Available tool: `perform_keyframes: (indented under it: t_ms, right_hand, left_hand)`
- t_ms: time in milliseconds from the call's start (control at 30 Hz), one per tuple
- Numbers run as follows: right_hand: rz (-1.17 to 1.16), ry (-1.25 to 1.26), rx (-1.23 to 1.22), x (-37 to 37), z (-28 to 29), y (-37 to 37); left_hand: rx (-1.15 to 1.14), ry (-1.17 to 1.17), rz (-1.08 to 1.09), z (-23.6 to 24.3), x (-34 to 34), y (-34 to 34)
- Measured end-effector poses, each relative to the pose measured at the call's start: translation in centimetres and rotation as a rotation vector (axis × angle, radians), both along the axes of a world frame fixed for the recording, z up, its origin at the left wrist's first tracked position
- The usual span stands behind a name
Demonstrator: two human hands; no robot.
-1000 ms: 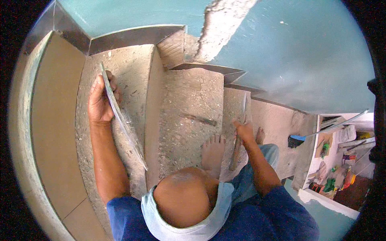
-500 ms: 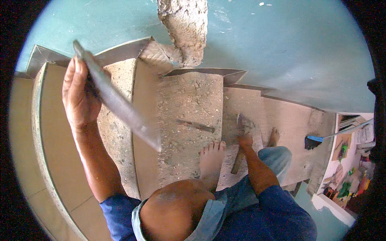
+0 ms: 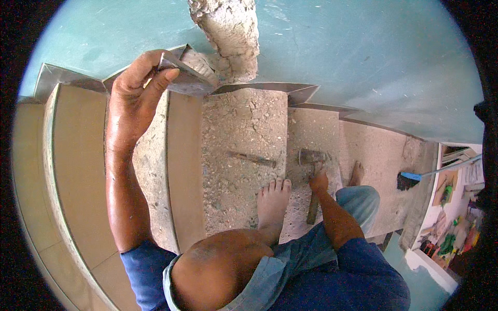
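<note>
My left hand [image 3: 134,90] is closed on a thin dark grey tile piece [image 3: 192,82], pinching its end between thumb and fingers. The piece is at the foot of the wall, by a rough broken patch; whether it touches the wall I cannot tell. Lower down the stairs, my right hand [image 3: 319,181] grips a hammer [image 3: 312,210] by the wooden handle near its metal head. A chisel-like metal bar [image 3: 252,158] lies on the debris-covered step [image 3: 233,192], beside my bare foot [image 3: 273,199].
A rough plaster channel [image 3: 231,39] runs up the teal wall [image 3: 353,52]. Dark skirting tiles [image 3: 303,94] follow the stairs. Tan tiled steps [image 3: 80,155] rise at left. A blue-and-black broom [image 3: 410,179] stands at right, near colourful clutter [image 3: 448,238] beyond a doorway.
My left hand has brought the tile piece from a raised, slanting position over the steps to the wall's foot. My right hand, still gripping the hammer, has barely moved.
</note>
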State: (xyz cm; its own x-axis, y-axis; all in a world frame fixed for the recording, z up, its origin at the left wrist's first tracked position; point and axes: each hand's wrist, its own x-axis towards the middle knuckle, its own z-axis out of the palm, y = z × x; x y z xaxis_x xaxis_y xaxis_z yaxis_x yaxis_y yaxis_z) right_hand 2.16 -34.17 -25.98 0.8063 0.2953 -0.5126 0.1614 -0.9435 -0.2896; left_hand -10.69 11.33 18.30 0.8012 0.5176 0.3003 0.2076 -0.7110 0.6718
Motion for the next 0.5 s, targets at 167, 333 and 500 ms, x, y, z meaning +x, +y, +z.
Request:
perform_keyframes:
  t_ms: [167,333,500]
  right_hand:
    - [-0.174,0.083,0.037,-0.2,-0.1,0.1]
    - [0.028,-0.074,0.090,-0.3,-1.9,-0.4]
    - [-0.133,0.015,-0.031,-0.6,-2.9,-0.4]
  left_hand:
    - [0.128,0.014,0.041,-1.1,-0.3,0.4]
    - [0.146,-0.013,0.039,-2.0,-0.6,0.8]
    - [-0.021,-0.043,0.093,-2.2,-1.1,0.9]
